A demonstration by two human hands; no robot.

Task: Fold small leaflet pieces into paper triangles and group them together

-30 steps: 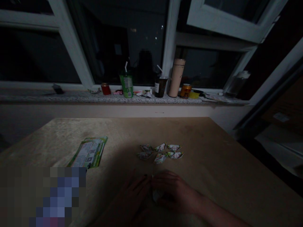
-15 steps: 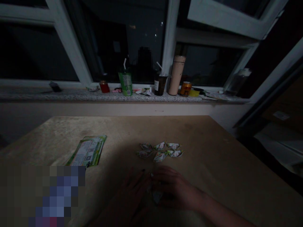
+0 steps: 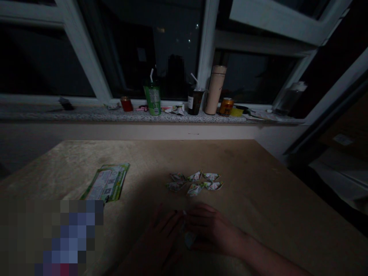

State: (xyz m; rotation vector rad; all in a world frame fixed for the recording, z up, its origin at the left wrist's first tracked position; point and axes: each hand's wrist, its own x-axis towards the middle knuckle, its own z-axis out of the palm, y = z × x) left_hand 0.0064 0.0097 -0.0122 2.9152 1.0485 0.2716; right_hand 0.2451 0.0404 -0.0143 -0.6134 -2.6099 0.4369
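Note:
A small folded piece of printed paper [image 3: 189, 239] sits low over the table, between my hands and partly hidden by them. My right hand [image 3: 211, 227] curls around its right side, fingers closed on it. From the left, my left hand [image 3: 161, 234] pinches its edge near the fingertips; deep shadow blurs the detail. Just beyond my hands lie several small folded paper pieces [image 3: 196, 188] with green and white print, set out in two rows on the wooden table [image 3: 244, 161].
Green printed sheets [image 3: 107, 182] lie at the left of the table. On the windowsill behind stand a green cup with a straw [image 3: 153, 97], a dark drink cup [image 3: 194, 101], a beige flask [image 3: 215, 90], an orange can [image 3: 226, 106] and a red jar [image 3: 125, 104].
My hands have shifted only slightly around the paper piece, which shows a little less of its surface. The pieces in the rows stay where they were.

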